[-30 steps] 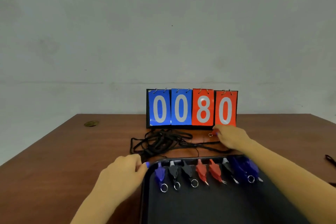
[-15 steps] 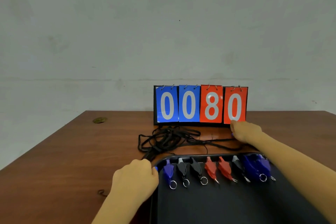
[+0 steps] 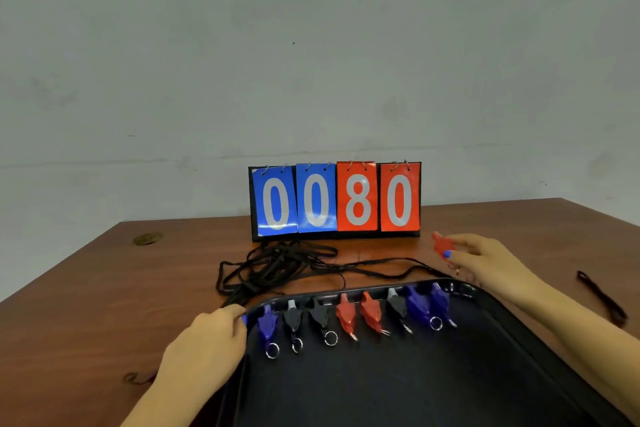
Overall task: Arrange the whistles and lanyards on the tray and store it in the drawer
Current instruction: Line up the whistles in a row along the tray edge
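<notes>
A black tray [image 3: 381, 388] lies on the brown table, with several whistles in a row along its far edge: blue [image 3: 267, 326], black [image 3: 320, 315], red [image 3: 346, 314] and more blue [image 3: 419, 303]. My left hand [image 3: 207, 343] grips the tray's left rim. My right hand [image 3: 485, 262] is raised past the tray's far right corner, pinching a red whistle [image 3: 440, 245] between thumb and fingers. A tangle of black lanyards [image 3: 277, 265] lies on the table between the tray and the scoreboard.
A flip scoreboard [image 3: 335, 199] reading 0080 stands at the back of the table [image 3: 86, 305] against a grey wall. One loose black lanyard [image 3: 602, 298] lies at the right. A brass grommet [image 3: 147, 238] sits far left.
My right hand picked up a red whistle near the scoreboard's base and carried it rightward and up. My left hand kept its hold on the tray rim.
</notes>
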{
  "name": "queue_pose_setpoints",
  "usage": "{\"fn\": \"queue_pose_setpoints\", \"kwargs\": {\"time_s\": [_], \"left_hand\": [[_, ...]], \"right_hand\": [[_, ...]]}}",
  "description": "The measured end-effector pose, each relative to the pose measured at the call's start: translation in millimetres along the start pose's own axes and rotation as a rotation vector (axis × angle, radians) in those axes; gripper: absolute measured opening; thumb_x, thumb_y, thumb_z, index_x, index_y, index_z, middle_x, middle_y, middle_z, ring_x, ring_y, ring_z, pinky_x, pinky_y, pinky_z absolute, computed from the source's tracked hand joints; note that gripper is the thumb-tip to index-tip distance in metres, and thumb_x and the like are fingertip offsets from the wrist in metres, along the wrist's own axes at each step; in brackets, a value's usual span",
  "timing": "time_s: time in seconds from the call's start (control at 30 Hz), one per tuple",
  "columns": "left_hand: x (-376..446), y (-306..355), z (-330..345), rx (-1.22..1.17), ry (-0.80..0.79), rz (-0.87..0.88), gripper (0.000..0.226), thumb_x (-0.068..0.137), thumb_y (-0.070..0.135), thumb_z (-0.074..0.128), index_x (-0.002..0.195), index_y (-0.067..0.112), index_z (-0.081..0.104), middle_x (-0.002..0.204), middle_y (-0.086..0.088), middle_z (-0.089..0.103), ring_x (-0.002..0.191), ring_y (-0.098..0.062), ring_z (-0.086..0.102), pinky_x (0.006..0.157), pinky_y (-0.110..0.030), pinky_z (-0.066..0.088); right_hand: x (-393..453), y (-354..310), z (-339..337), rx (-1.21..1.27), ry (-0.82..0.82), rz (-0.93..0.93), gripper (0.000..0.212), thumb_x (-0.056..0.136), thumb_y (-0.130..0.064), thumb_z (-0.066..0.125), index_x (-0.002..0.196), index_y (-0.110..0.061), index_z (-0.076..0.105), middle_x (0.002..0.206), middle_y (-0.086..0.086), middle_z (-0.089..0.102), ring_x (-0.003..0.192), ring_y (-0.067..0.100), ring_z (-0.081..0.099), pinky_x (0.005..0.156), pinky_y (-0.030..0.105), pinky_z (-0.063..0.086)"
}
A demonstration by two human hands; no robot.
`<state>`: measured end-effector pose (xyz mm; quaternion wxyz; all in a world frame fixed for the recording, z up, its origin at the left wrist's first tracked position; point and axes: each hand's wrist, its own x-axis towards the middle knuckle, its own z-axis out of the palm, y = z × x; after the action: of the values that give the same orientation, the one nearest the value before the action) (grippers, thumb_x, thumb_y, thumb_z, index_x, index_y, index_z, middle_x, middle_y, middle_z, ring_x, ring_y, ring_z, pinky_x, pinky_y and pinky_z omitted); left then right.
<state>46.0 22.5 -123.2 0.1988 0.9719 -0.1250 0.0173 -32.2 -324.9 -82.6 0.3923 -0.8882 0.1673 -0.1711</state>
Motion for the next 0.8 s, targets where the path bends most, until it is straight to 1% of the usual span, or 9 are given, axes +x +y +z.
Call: {"fn": "queue_pose_setpoints", "kwargs": {"time_s": [0.1,0.2,0.33,0.4,0.5,0.6,0.67,0.73,0.8], "left_hand": [[3,-3,2,-0.046,-0.028,-0.005,0.035,0.097,0.032,0.032,0.128,0.032,0.048,0.12,0.001,0.06,0.103,-0.017,0.058,0.085,-0.03,0.048],[5,-5,3,-0.041,-0.04,-0.016,0.031,0.096,0.032,0.033,0.122,0.034,0.05,0.121,0.001,0.059,0.104,-0.018,0.057,0.087,-0.031,0.046],[5,-3,2,-0.029,-0.027,0.015,0.021,0.097,0.028,0.034,0.103,0.042,0.048,0.115,0.002,0.062,0.101,-0.018,0.058,0.084,-0.03,0.045],[6,-3,4,-0.018,-0.014,0.008,0.024,0.097,0.027,0.034,0.106,0.04,0.052,0.115,0.002,0.063,0.099,-0.018,0.058,0.084,-0.032,0.046],[7,-5,7,0.003,0.004,-0.008,0.029,0.096,0.026,0.033,0.113,0.038,0.053,0.118,0.002,0.062,0.102,-0.02,0.058,0.086,-0.033,0.046],[8,-7,6,-0.002,-0.018,0.007,0.031,0.097,0.027,0.032,0.118,0.041,0.049,0.11,0.004,0.065,0.087,-0.013,0.062,0.082,-0.031,0.048],[8,-9,5,-0.014,-0.031,0.014,0.031,0.097,0.027,0.031,0.116,0.047,0.045,0.103,0.004,0.065,0.074,-0.008,0.062,0.076,-0.03,0.05],[8,-10,5,-0.02,-0.038,0.017,0.031,0.097,0.027,0.031,0.116,0.05,0.042,0.1,0.004,0.065,0.067,-0.008,0.061,0.071,-0.029,0.05],[8,-9,5,-0.02,-0.039,0.025,0.032,0.097,0.028,0.031,0.121,0.046,0.044,0.102,0.003,0.062,0.066,-0.012,0.056,0.068,-0.03,0.047]], "right_hand": [[-22,15,-5,0.077,-0.008,0.058,0.032,0.09,-0.021,0.056,0.122,-0.016,0.057,0.088,-0.008,0.063,0.068,0.005,0.053,0.056,0.017,0.036],[-25,23,-11,0.062,-0.018,0.088,0.03,0.086,-0.025,0.062,0.116,-0.019,0.06,0.09,-0.01,0.063,0.074,0.0,0.055,0.06,0.016,0.038],[-22,27,-24,-0.116,-0.039,0.077,0.023,0.081,-0.04,0.066,0.1,-0.027,0.061,0.08,-0.011,0.065,0.076,0.0,0.059,0.06,0.015,0.04],[-22,28,-27,-0.222,-0.112,0.084,0.024,0.078,-0.044,0.067,0.095,-0.027,0.064,0.085,-0.01,0.066,0.078,0.002,0.059,0.064,0.018,0.043],[-20,31,-27,-0.285,-0.181,0.082,0.023,0.077,-0.046,0.067,0.086,-0.025,0.071,0.086,-0.005,0.072,0.082,0.009,0.065,0.078,0.029,0.05],[-21,31,-22,-0.341,-0.227,0.054,0.021,0.081,-0.049,0.06,0.08,-0.032,0.071,0.079,-0.003,0.072,0.079,0.013,0.066,0.076,0.031,0.051],[-21,34,-19,-0.402,-0.239,0.036,0.02,0.084,-0.052,0.054,0.076,-0.038,0.066,0.082,-0.005,0.071,0.077,0.011,0.065,0.075,0.03,0.051],[-22,34,-16,-0.46,-0.253,0.034,0.021,0.087,-0.051,0.049,0.083,-0.038,0.066,0.087,-0.007,0.07,0.077,0.009,0.064,0.075,0.029,0.052],[-22,34,-15,-0.504,-0.243,0.028,0.025,0.089,-0.049,0.048,0.092,-0.034,0.067,0.087,-0.009,0.07,0.077,0.008,0.063,0.075,0.029,0.053]]}}
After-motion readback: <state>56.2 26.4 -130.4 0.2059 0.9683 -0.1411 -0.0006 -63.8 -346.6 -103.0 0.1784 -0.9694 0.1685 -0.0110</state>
